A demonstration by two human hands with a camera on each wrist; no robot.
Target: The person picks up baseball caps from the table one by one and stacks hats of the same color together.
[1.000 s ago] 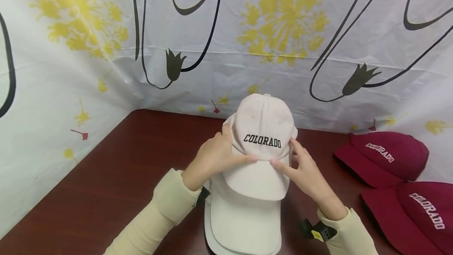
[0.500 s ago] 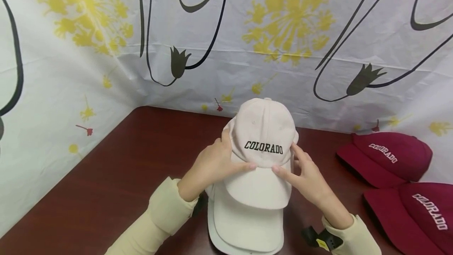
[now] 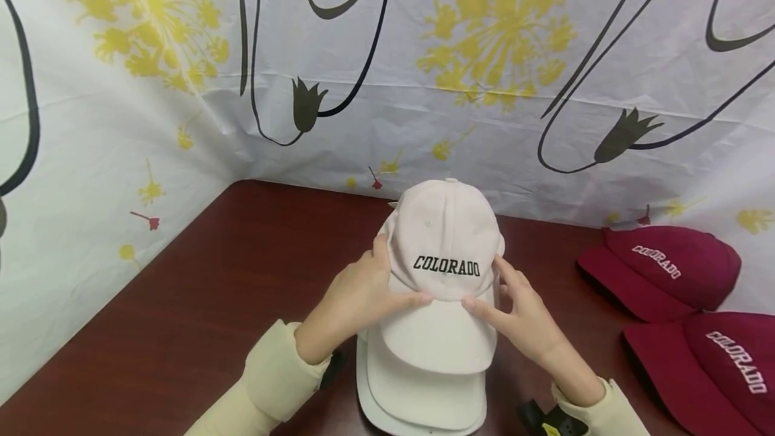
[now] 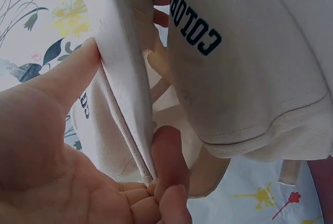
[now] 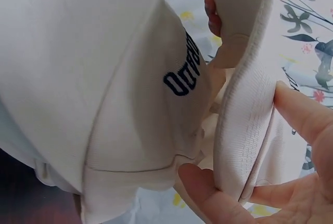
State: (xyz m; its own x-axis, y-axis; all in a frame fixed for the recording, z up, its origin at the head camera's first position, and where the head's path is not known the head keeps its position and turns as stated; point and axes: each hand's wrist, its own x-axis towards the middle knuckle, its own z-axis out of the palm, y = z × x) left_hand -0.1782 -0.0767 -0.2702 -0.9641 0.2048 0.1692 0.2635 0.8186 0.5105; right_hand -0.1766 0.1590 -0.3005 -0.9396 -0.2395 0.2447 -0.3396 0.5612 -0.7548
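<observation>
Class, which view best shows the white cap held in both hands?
The head view: there the white cap shows its full lettering and brim. Each wrist view shows only part of it, close up, the lettering mostly hidden.

L hand grips a pale cap by its brim: thumb tip on one side, fingers curled at the other. Left of the brim, dk lettering shows in part on the cap's crown. Filling the view's right side: 2nd pale cap, tilted, w/ slanting, inverted dk letters. R-hand fingers show in the gap betw. caps; whether they touch either, I can't tell. Below the 2nd cap's hem: short beige tab. Bkgd: white cloth w/ yellow, red & dk print; dk-red surface, lower right edge.
</observation>
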